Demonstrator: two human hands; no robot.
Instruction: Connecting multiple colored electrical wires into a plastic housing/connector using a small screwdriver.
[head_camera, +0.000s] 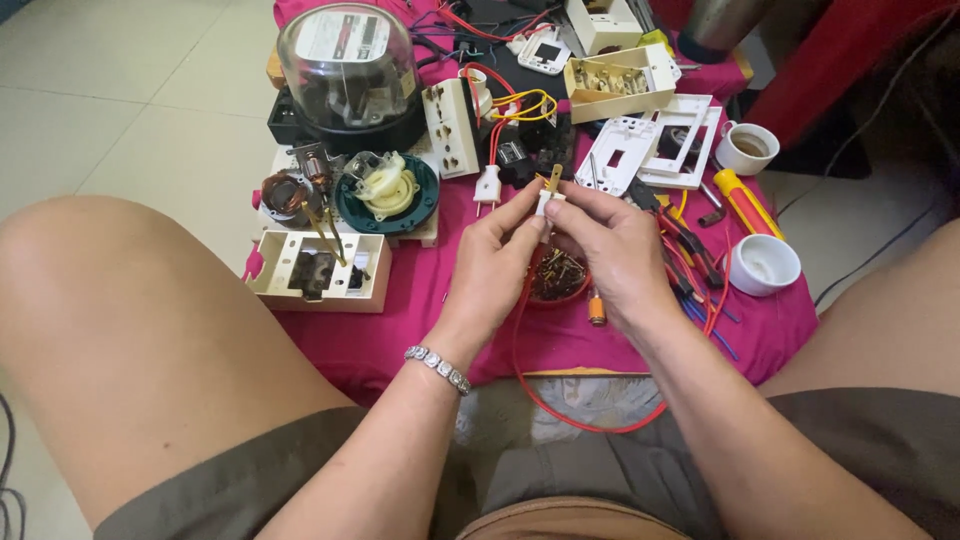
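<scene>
Both my hands meet over the pink cloth (420, 300), pinching a small white plug part with brass prongs (549, 195). My left hand (492, 262), with a silver bracelet at the wrist, grips it from the left. From the right, my right hand (612, 250) holds the same part at its fingertips. A red wire (540, 395) loops down from beneath my hands toward my lap. Under them sits a small red bowl of screws (556, 277), partly hidden.
A domed electric meter (348, 65), a white socket strip (450, 127), a white plug (487, 188), switch plates (660, 145), a box of fittings (618, 85), a yellow-handled screwdriver (745, 200), pliers (690, 250), two cups (762, 264) and a beige switch box (318, 270) crowd the cloth. My bare knees flank it.
</scene>
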